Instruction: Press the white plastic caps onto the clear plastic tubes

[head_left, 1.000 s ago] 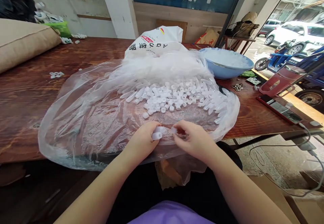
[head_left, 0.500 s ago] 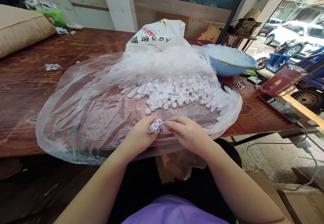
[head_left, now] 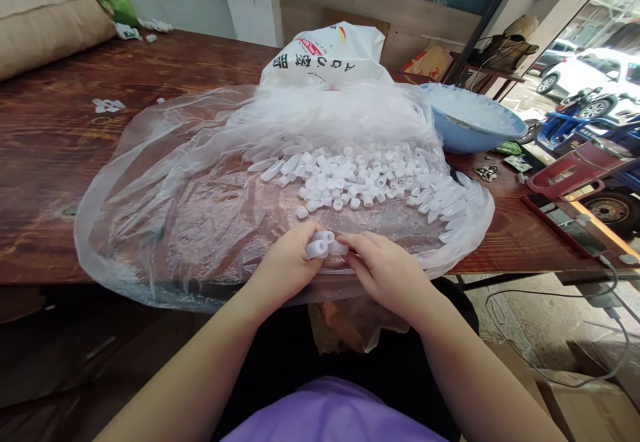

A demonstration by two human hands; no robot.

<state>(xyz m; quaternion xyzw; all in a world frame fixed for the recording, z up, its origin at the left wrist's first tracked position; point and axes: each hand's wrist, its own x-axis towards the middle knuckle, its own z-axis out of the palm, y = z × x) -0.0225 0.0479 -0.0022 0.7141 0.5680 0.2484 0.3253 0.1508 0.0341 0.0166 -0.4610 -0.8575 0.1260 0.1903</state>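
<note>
My left hand is closed round a few small clear plastic tubes at the near edge of the wooden table. My right hand pinches one of those tubes from the right, its fingertips touching the left hand's bundle. Both hands rest on a wide clear plastic sheet. Just beyond them lies a heap of several white caps and clear tubes on the sheet.
A white printed sack stands behind the heap. A blue bowl with white pieces sits at the right. A red bottle, a phone and keys lie at the right edge. A tan cushion is at far left.
My right hand has moved left and joined the left hand, bringing its piece against the tubes held there. The view has shifted slightly upward and right.
</note>
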